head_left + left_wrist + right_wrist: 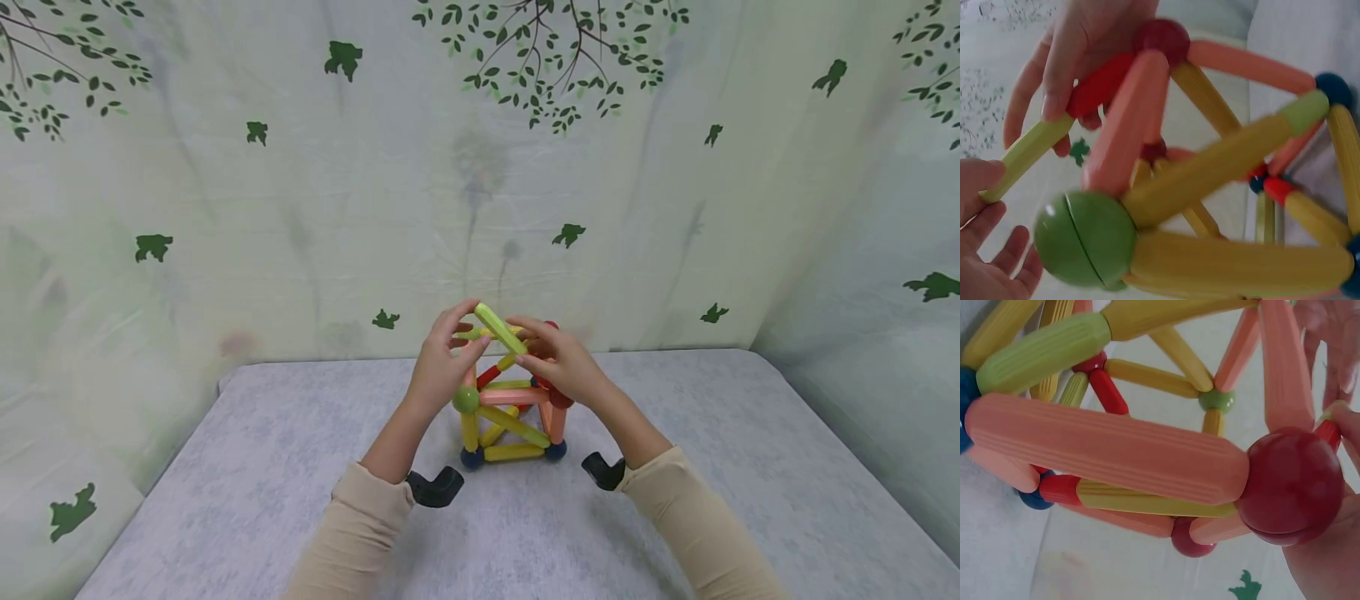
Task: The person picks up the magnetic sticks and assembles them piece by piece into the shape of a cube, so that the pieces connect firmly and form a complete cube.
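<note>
A rod point(501, 330), yellow-green with a red end, slants between both hands above a frame of rods and balls. My left hand point(441, 367) pinches its yellow-green end between thumb and fingers, also seen in the left wrist view. My right hand point(562, 360) grips the rod nearer its red end point(1100, 84), close by a red ball point(1291, 487). The frame joins salmon rods point(1110, 450), yellow rods point(1241, 259), green balls point(1085, 240) and blue balls point(472, 458). It stands on the table beneath both hands, which partly hide its top.
The grey table point(300, 517) extends around the frame on all sides. Behind it hangs a pale curtain point(300, 208) with leaf prints. Black camera mounts point(437, 487) stick out below both wrists, near the frame's base.
</note>
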The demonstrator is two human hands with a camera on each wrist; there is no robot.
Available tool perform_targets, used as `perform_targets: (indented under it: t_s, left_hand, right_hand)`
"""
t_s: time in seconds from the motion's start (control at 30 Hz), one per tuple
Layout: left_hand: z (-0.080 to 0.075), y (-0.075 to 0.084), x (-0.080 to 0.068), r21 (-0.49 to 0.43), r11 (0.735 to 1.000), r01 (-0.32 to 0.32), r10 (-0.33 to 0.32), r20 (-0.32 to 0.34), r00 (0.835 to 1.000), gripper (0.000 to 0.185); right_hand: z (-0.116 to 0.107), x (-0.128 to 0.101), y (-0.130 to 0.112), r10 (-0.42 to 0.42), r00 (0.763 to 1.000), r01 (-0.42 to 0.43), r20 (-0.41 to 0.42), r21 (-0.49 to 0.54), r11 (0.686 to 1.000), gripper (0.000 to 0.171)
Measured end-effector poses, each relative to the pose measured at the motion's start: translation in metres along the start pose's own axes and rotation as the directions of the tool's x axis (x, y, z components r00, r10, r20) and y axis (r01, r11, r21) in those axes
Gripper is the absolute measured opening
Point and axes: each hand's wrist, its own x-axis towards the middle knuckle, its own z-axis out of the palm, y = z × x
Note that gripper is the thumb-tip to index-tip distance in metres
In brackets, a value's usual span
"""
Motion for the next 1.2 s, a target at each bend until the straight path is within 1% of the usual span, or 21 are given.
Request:
perform_targets:
  t_s: [0.07,0.17,0.27,0.4,0.6,0.77,0.93,0.97,1.03,1.2]
  left_hand:
    - [-0.004,-0.008,0.002,0.054,0.998,0.042,-0.045,0.051,0.998,0.052]
    - [-0.008,-0.019,0.004,0.111,0.987,0.115,-0.127,0.106,0.986,0.056]
    - [-0.008,-0.028,0.004,0.152,0.972,0.179,-0.2,0.135,0.971,0.058]
    - [-0.008,-0.037,0.003,0.176,0.959,0.223,-0.25,0.149,0.957,0.058]
    - [-0.006,-0.044,0.002,0.168,0.956,0.242,-0.27,0.171,0.947,0.058]
    - [-0.005,-0.047,0.002,0.155,0.953,0.259,-0.286,0.186,0.94,0.055]
    - [-0.004,-0.047,0.003,0.17,0.95,0.263,-0.293,0.188,0.938,0.048]
    - [-0.004,-0.047,0.003,0.177,0.95,0.258,-0.29,0.189,0.938,0.047]
    - [-0.004,-0.047,0.004,0.186,0.946,0.266,-0.3,0.19,0.935,0.045]
    - [-0.004,-0.046,0.005,0.177,0.946,0.271,-0.304,0.198,0.932,0.042]
  right_hand:
    - [0.0,0.006,0.003,0.013,0.999,-0.012,0.038,-0.038,0.999,0.051]
    - [0.001,0.012,0.005,0.056,0.994,-0.048,0.091,-0.095,0.994,0.051]
    - [0.003,0.016,0.006,0.097,0.988,-0.074,0.124,-0.18,0.981,0.05]
    - [0.006,0.018,0.007,0.145,0.979,-0.105,0.14,-0.257,0.961,0.049]
    - [0.008,0.018,0.006,0.201,0.971,-0.159,0.13,-0.273,0.949,0.047]
    - [0.009,0.019,0.005,0.245,0.962,-0.2,0.122,-0.299,0.933,0.046]
    - [0.009,0.018,0.004,0.262,0.956,-0.205,0.133,-0.333,0.92,0.044]
    - [0.009,0.018,0.003,0.26,0.956,-0.202,0.134,-0.338,0.919,0.043]
    - [0.009,0.018,0.002,0.257,0.958,-0.198,0.131,-0.348,0.916,0.042]
    - [0.009,0.019,0.002,0.264,0.956,-0.203,0.126,-0.364,0.909,0.04]
